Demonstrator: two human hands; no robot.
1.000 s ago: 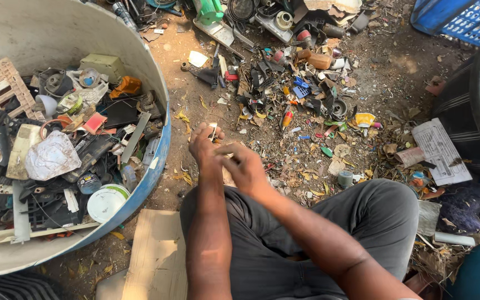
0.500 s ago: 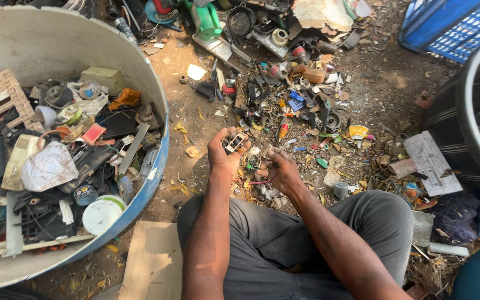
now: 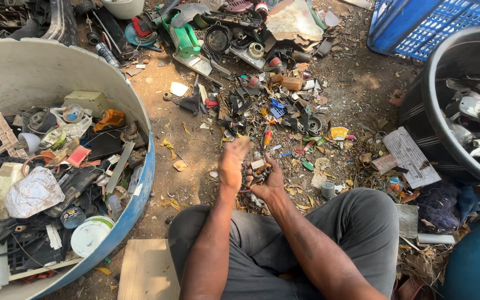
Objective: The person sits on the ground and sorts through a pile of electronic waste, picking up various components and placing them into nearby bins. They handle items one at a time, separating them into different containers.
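Bare dirt ground [image 3: 195, 150] strewn with dry leaves and scrap, seen from above at a sorting spot. Seated among it, legs in grey trousers [image 3: 356, 222], both arms stretched forward. Right hand [image 3: 268, 180] cupped palm-up, fingers curled around a small clutch of dark scrap bits [image 3: 258, 169], held just above the ground in front of the knees. Left hand [image 3: 233, 161] raised beside it, fingers straight and together, flat edge toward the camera, touching or nearly touching the cupped handful; holding nothing that can be made out. Just beyond both hands, a dense scatter of small broken plastic and metal pieces [image 3: 284, 119] in many colours. At left, a big blue-rimmed drum [image 3: 134, 205] cut open, packed with casings, circuit parts, a white lid and crumpled foil. At right, a black tub [image 3: 434, 111] with grey metal parts, and a blue plastic crate [image 3: 412, 22] at the upper corner. Green tool housing [image 3: 185, 39] near the top. Flat piece of cardboard [image 3: 145, 269] beside the left knee.
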